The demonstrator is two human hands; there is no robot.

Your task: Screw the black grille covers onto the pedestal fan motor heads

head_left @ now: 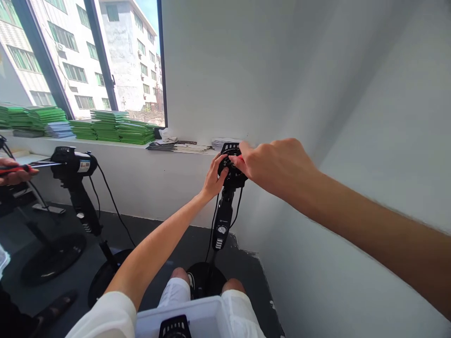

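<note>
A black pedestal fan stands in front of me, its bare fan head [231, 174] on top of a black post with a control panel [221, 229]. My left hand [213, 178] grips the left side of the fan head, thumb and fingers at its front. My right hand [269, 162] is closed at the head's right side, around a red-handled screwdriver [241, 157]. Most of that tool is hidden by my fingers, and its tip cannot be made out. On my lap, a white bin [204, 312] holds a black slotted part [175, 326].
To the left stands a second fan [73, 166]; a co-worker's hand [17, 176] holds a red-and-black screwdriver [38, 165] against its head. Green stacks [105, 129] and papers [192, 148] lie on the window ledge. A white wall [352, 141] rises close on my right.
</note>
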